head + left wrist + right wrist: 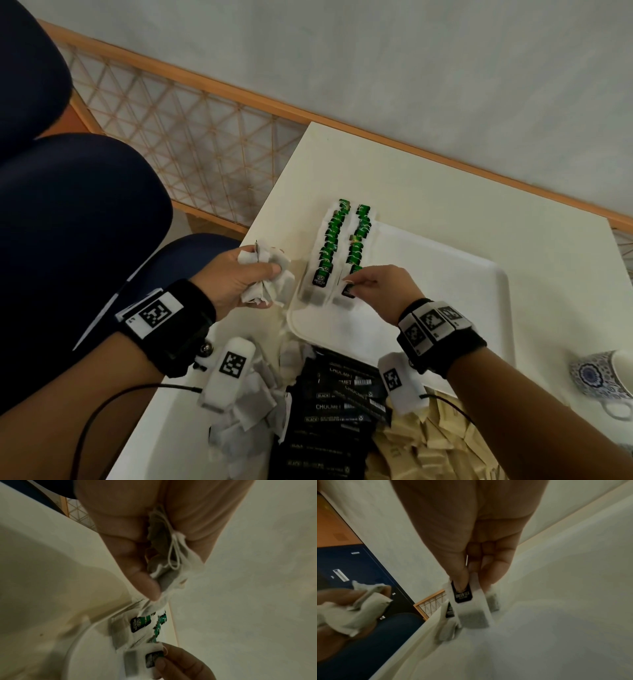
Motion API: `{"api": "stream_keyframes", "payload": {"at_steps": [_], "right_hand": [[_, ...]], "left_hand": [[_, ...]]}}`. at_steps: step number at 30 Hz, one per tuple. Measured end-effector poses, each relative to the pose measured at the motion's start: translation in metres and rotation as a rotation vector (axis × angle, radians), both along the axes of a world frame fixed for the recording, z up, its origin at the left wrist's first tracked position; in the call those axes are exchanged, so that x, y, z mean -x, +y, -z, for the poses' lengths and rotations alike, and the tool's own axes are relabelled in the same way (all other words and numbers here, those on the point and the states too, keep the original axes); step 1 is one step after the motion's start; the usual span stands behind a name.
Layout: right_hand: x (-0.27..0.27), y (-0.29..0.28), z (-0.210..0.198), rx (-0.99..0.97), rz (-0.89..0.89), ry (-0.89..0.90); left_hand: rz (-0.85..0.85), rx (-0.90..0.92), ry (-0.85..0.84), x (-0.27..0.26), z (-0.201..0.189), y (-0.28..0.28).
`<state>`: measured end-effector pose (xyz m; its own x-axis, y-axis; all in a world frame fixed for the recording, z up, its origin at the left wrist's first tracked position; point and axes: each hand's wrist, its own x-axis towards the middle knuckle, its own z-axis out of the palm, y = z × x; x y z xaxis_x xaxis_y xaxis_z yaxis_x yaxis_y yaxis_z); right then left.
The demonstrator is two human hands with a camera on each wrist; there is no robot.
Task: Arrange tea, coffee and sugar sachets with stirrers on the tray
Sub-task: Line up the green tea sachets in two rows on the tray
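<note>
- The right hand (376,291) pinches one green tea bag (471,605) by its black tag — thumb on the tag, fingers behind the paper — with the bag's lower end on the white tray (445,274).
- That bag sits at the near end of the right-hand row of tea bags (359,236); just beside the pinch, on the left, lies the second row (327,250), also on the tray, both with green and black tags overlapping away from the hand.
- The left hand (236,277) is curled round a crumpled bunch of tea bags (270,274), held off the tray's left edge, near the right hand but not touching it; a loop of string (173,555) hangs out of the bunch.
- Below both wrists, nearer the person, lie loose tea bags (246,411), black coffee sachets (335,404) and beige sachets (428,448) in heaps on the table (394,164).
- A patterned mug (603,377) stands right of the tray, well apart from the right hand's pinch.
</note>
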<state>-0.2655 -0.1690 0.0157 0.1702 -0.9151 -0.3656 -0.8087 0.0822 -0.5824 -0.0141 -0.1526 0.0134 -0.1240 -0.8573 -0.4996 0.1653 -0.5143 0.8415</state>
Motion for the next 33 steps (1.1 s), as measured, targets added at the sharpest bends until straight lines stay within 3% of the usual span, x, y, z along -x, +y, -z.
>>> {"api": "stream_keyframes", "payload": {"at_steps": [11, 14, 16, 22, 28, 33], "right_hand": [[0.004, -0.017, 0.009, 0.076, 0.035, 0.035], [0.004, -0.012, 0.001, 0.185, 0.003, 0.033], [-0.001, -0.006, -0.008, 0.23, 0.005, -0.093], [-0.027, 0.013, -0.035, 0.106, -0.018, -0.438], [-0.032, 0.017, -0.041, 0.111, -0.223, -0.301], [-0.023, 0.012, -0.037, 0.05, -0.119, -0.333]], "left_hand": [[0.075, -0.02, 0.043, 0.013, 0.005, 0.003], [0.114, -0.018, 0.058, 0.02, 0.004, 0.005], [0.15, -0.021, 0.067, 0.026, 0.003, 0.006], [0.269, 0.023, 0.017, 0.042, 0.0, 0.009], [0.322, 0.091, -0.027, 0.048, -0.004, 0.015], [0.298, 0.023, -0.02, 0.04, 0.002, 0.014]]}}
